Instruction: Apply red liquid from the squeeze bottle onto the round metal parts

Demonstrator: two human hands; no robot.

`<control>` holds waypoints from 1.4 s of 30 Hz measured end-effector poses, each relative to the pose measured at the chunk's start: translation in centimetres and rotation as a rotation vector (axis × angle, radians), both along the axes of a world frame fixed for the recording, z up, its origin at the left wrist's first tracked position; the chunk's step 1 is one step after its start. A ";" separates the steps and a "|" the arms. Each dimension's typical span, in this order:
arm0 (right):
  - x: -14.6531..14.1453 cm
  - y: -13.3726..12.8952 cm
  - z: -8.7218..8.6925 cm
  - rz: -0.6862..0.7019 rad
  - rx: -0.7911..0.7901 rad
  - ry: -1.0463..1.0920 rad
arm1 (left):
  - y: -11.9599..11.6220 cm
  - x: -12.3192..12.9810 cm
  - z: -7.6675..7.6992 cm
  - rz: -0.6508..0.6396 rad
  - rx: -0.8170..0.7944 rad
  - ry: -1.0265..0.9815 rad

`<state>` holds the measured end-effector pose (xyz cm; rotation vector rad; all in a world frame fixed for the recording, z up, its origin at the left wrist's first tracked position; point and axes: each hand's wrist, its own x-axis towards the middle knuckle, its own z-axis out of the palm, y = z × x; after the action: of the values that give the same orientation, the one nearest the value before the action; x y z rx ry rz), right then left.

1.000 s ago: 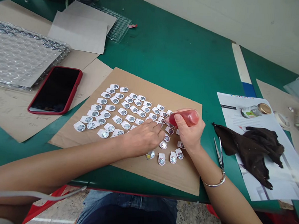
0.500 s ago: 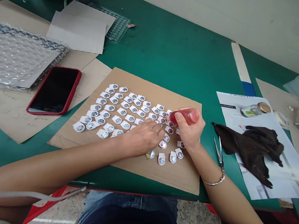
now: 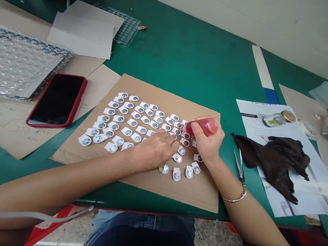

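Observation:
Several small round silver pieces on white tabs [image 3: 113,126] lie in loose rows on a brown cardboard sheet [image 3: 160,190]. My right hand [image 3: 208,142] is wrapped round a red squeeze bottle [image 3: 207,126], tilted with its tip toward the pieces at the right. Beside it, my left hand [image 3: 158,150] rests low over the middle of the sheet, fingers bent together near the bottle's tip. What its fingertips hold, if anything, is hidden. A small yellow-ended item [image 3: 161,169] shows just below this hand.
A red-cased phone [image 3: 56,99] and a clear bubbled tray [image 3: 21,62] lie at left. To the right are scissors [image 3: 240,167], a dark cloth [image 3: 274,158] and a glass jar [image 3: 279,118] on printed paper. A grey cable [image 3: 38,214] crosses the lower left.
The whole view has shifted slightly, with the table things a little further left. Both hands keep nearly the same pose, and the bottle is still gripped.

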<state>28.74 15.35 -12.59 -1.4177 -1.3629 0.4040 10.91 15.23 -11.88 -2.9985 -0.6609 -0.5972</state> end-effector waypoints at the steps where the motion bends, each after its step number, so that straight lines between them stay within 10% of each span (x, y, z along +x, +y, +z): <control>1: 0.0 0.0 0.0 -0.001 -0.004 0.003 | 0.0 0.0 0.0 -0.001 -0.004 0.006; 33: 0.4 -0.1 -0.1 0.011 0.068 -0.080 | 1.3 -0.8 -0.2 -0.017 -0.341 0.029; 42: 0.5 -0.1 0.0 0.060 0.094 -0.120 | 3.2 -0.1 2.7 0.063 -0.572 0.033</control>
<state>29.25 15.27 -12.63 -1.3436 -1.5054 0.2936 10.77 18.40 -9.15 -3.4686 -1.0819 -0.4065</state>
